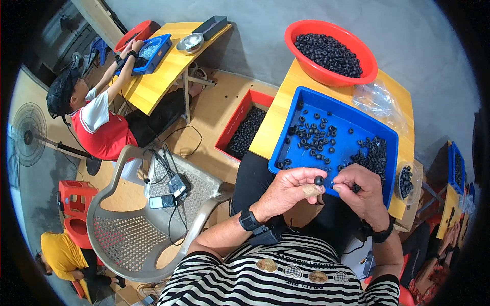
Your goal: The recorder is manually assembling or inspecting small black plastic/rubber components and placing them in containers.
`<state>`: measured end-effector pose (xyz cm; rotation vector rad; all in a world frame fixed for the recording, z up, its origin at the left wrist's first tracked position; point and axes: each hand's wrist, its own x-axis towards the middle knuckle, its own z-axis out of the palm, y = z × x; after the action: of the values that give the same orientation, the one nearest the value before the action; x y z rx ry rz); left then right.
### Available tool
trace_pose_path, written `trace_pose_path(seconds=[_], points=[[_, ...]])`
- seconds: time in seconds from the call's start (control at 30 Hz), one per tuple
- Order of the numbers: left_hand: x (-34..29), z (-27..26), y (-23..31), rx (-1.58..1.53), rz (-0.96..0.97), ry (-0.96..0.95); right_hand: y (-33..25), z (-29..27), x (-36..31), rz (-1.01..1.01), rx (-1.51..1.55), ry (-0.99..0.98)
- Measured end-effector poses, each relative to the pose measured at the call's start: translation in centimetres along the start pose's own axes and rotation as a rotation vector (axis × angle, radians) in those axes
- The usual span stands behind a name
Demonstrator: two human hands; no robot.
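Note:
Over the near edge of a blue tray (352, 115), my left hand (288, 191) pinches a small round black part (319, 180) between thumb and fingers. A tan wrap (311, 190) covers the tip of that thumb. Close beside it, my right hand (362, 191) is closed, thumb against forefinger, with another small black piece (356, 188) showing among its fingers. Something tiny and pale sits at the right fingertips, too small to name. Inside the tray, loose round black parts (314, 135) are scattered at the left, and a heap of small black pieces (375, 155) lies at the right.
Behind the tray stands a red basin (332, 51) of black parts, with a clear plastic bag (380, 104) beside it. A clear tub (406, 183) holds more at the right. A red crate (247, 122) and a plastic chair (153, 214) with cables are left. Co-workers sit nearby.

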<state>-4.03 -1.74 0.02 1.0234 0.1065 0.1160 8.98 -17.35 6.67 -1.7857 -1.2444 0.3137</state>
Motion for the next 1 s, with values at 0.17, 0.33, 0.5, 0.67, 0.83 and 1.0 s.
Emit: trace_pose_path(seconds=[0.17, 0.33, 0.5, 0.67, 0.83, 1.0], points=[[-0.2, 0.0, 0.1, -0.001, -0.039, -0.045, 0.1, 0.5, 0.0, -0.039, 0.006, -0.033], [-0.2, 0.0, -0.1, -0.03, -0.05, -0.068, 0.2, 1.3, -0.2, -0.075, -0.007, -0.025], [-0.2, 0.5, -0.8, 0.074, 0.035, -0.047, 0.2, 1.8, -0.3, -0.051, -0.048, -0.03], [-0.2, 0.5, -0.9, 0.203, 0.041, -0.051, 0.1, 2.0, -0.4, -0.007, -0.056, -0.024], [-0.2, 0.5, -1.9, -0.005, 0.109, 0.084, 0.5, 1.2, -0.2, 0.102, -0.001, -0.114], [-0.2, 0.8, -1.7, -0.002, 0.143, 0.099, 0.2, 1.4, -0.1, 0.152, 0.036, -0.103]])
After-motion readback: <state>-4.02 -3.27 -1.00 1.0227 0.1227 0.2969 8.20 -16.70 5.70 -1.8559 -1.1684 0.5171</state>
